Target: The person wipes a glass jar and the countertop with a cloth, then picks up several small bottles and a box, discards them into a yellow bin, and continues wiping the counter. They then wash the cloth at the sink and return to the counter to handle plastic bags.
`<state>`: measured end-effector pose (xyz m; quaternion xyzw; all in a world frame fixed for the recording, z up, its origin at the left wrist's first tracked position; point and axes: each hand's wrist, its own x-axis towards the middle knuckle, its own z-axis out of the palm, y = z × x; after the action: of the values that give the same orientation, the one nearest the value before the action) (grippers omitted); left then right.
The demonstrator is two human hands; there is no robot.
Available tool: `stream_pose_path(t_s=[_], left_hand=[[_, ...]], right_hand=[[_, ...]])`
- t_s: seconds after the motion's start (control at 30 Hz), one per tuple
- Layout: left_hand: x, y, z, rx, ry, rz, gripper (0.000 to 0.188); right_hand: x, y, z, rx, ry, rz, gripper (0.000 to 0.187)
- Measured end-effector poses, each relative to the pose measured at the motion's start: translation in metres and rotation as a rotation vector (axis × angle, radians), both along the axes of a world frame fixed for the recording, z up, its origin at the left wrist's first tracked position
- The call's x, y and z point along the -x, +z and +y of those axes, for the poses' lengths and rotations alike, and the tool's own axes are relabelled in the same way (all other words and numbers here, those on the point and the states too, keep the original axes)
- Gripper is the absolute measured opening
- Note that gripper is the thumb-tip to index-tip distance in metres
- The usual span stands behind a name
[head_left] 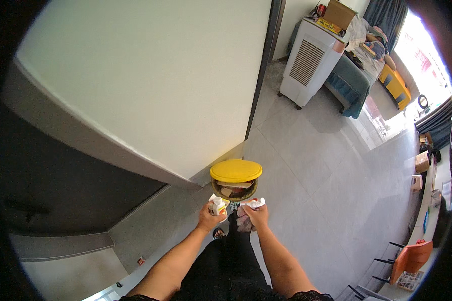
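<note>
Your left hand (pixel 210 217) is closed around a white plastic bottle (pixel 219 206), held roughly upright just short of the pedal-bin-style waste bin (pixel 255 192). Your right hand (pixel 257 215) grips a white-tipped container (pixel 254 203), lying nearly level, together with a crumpled greyish-pink cloth (pixel 243 221), which hangs below your fingers.

Risks, as judged: the right-hand grip is shared between two items, so loosening it for one could release the other. The hanging cloth could catch the bin's rim. The yellow lid (pixel 236 171) stands raised over the opening; a knock could bring it down onto your hands. Anything dropped short could strike your sandalled foot (pixel 219 233).

Containers: the bin holds mixed light-coloured scraps (pixel 229 191), too small to identify, and a low throw could hit its front edge. The contents of the bottle and the white-tipped container cannot be determined; neither wall shows a fill level.
</note>
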<state>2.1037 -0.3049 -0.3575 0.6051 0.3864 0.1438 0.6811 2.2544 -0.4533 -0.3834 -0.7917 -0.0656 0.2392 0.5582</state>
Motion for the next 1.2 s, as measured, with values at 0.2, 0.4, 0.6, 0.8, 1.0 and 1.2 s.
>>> stream_pose_path(t_s=[0.2, 0.4, 0.6, 0.8, 1.0, 1.2], left_hand=[[-0.039, -0.117, 0.003, -0.240, -0.038, 0.124, 0.070], [-0.064, -0.190, 0.021, -0.598, -0.170, 0.208, 0.082], [-0.079, -0.203, 0.025, -0.616, -0.265, 0.296, 0.080], [-0.091, -0.199, 0.024, -0.622, -0.266, 0.309, 0.082], [-0.090, -0.196, 0.026, -0.454, -0.287, 0.339, 0.080], [-0.047, -0.182, 0.017, -0.148, -0.194, 0.424, 0.066]], right_hand=[[-0.007, -0.109, 0.021, -0.159, -0.013, 0.115, 0.037], [-0.028, -0.169, 0.032, -0.078, 0.017, 0.084, 0.042], [-0.038, -0.161, 0.042, 0.154, 0.147, -0.245, 0.043], [-0.048, -0.165, 0.050, 0.112, 0.254, -0.274, 0.057], [-0.056, -0.177, 0.046, 0.330, 0.425, -0.161, 0.086], [-0.032, -0.113, 0.024, 0.314, 0.274, 0.098, 0.079]])
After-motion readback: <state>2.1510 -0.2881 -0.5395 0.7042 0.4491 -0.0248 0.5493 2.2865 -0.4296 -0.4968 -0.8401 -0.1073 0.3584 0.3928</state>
